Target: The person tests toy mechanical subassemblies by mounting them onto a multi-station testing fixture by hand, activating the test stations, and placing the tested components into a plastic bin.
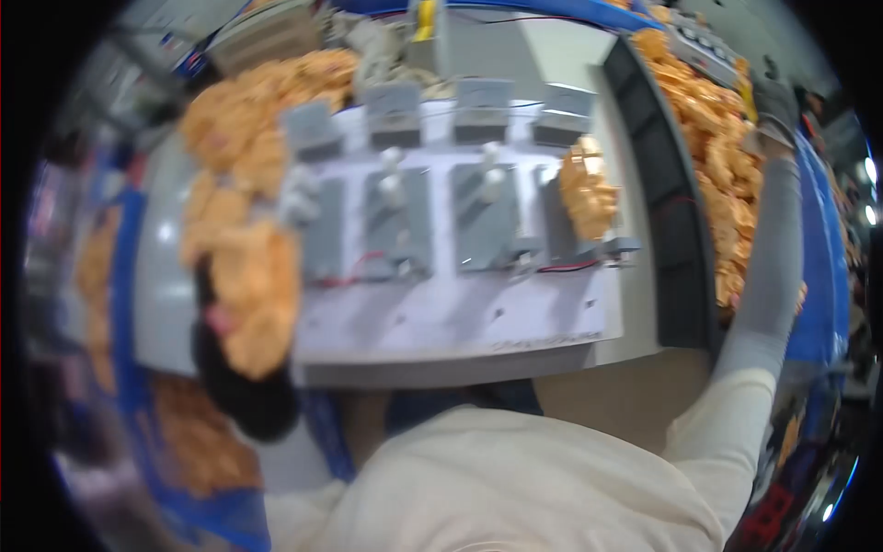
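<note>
In the head view my left hand, in a black glove, is closed around a soft-looking tan-orange piece with a pink spot; motion blurs both. They are at the left front edge of the table, beside a heap of similar tan-orange pieces. My right arm, in a grey sleeve, stretches far to the right. The gloved right hand is over the far end of a heap of tan-orange pieces; its fingers are too small and blurred to read. Another tan-orange piece rests on the rightmost grey fixture.
Several grey fixtures with clamps and red wires stand in a row on a white board. A dark divided rack separates the board from the right heap. Blue-lined bins flank the table. A grey box is at back left.
</note>
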`<state>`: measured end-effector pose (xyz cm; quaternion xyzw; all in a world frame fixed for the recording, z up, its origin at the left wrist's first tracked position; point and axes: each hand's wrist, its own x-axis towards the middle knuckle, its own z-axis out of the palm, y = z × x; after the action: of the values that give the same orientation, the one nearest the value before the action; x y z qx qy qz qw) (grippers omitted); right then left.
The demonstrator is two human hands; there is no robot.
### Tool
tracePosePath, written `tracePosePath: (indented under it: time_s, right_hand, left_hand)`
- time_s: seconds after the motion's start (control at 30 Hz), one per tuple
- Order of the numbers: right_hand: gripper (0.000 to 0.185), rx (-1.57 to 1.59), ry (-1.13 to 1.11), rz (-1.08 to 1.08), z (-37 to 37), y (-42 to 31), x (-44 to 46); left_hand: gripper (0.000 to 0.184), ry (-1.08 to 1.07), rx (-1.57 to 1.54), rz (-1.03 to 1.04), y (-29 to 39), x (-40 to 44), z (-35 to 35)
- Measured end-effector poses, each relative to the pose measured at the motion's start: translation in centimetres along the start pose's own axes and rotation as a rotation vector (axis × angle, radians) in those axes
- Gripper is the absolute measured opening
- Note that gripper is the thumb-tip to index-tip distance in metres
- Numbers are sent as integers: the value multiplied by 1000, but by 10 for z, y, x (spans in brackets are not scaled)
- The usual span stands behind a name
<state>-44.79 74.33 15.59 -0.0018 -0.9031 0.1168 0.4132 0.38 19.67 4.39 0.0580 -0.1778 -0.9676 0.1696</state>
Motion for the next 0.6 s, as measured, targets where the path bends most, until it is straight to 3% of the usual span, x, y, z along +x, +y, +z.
tracePosePath:
  time_s: [0.07,0.1,0.17,0.27,0.33,0.37,0.43,0.5,0.53,0.57,0.6]
  right_hand:
    - [53,868,-297,-108,-57,-95,-44]
    - [53,919,-358,-578,-95,-145,-79]
    - [44,1122,-586,-669,-145,-220,-156]
    - [41,931,-981,-443,-173,-286,-258]
    - [46,895,-816,-557,-159,-297,-310]
    - [44,995,-785,-465,-145,-303,-326]
    - [42,1090,-741,-389,-124,-312,-355]
    - [39,1382,-712,4,-119,-319,-380]
    - [39,1383,-707,2,-121,-322,-385]
    - [38,1425,-742,110,-124,-324,-389]
    - [37,1464,-773,218,-125,-324,-392]
  left_hand:
    - [37,29,162,45,-6,4,24]
    - [39,62,240,92,-14,5,43]
    - [45,-41,565,243,-27,5,59]
    - [42,-112,764,304,-24,16,62]
    - [38,-168,956,376,-28,26,66]
    - [34,-299,1080,521,-26,45,57]
    - [30,-299,1220,508,-37,50,69]
    - [30,-369,1388,568,-47,69,71]
    - [31,-455,1478,651,-53,86,65]
    - [33,-567,1559,859,-60,97,64]
    - [34,-595,1659,937,-67,110,59]
